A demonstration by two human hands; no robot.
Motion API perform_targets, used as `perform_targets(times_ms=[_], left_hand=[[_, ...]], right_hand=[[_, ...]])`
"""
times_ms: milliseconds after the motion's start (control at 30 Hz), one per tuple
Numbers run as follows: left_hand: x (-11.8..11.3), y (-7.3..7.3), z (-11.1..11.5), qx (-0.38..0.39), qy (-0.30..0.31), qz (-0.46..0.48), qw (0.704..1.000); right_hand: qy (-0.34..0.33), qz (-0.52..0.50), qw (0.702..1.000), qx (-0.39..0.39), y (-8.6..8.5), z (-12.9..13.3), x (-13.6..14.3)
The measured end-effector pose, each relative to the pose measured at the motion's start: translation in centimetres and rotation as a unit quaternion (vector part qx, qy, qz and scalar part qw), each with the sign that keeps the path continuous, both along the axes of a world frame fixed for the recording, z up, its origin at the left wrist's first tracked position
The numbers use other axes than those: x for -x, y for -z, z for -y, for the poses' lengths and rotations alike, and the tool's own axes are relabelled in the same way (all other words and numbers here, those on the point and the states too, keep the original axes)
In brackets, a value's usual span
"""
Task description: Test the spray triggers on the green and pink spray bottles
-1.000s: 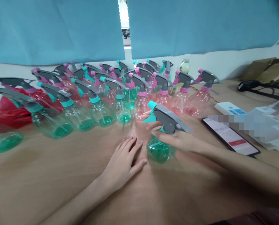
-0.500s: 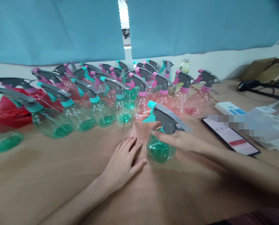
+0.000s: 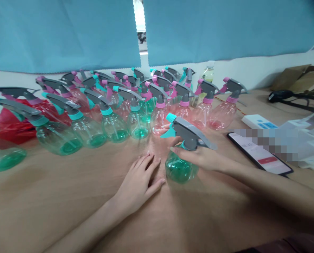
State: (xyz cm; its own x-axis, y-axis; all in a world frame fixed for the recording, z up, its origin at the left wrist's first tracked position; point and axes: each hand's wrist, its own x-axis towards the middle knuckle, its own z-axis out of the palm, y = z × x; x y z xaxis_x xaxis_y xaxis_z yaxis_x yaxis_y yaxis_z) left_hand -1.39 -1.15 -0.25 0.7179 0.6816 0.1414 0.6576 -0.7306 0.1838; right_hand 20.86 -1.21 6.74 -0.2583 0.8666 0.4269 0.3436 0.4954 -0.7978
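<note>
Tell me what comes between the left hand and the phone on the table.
In the head view, the green spray bottle comes between the left hand and the phone, with the right hand around its neck.

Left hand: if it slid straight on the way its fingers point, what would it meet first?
The left hand would probably meet the fingertips of the right hand first, then the pink-collared spray bottle behind them; depth and fingertip height are hard to judge.
</note>
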Motion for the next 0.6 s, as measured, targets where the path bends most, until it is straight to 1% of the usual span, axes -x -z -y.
perform_targets(times_ms=[367, 600], left_hand=[[0.00, -0.01, -0.02, -0.004, 0.000, -0.001, 1.000], [0.04, 0.03, -0.01, 0.002, 0.002, 0.010, 1.000]], right_hand=[[-0.002, 0.010, 1.000, -0.020, -0.18, 0.11, 0.04], [0.003, 0.013, 1.000, -0.002, 0.00, 0.06, 0.07]])
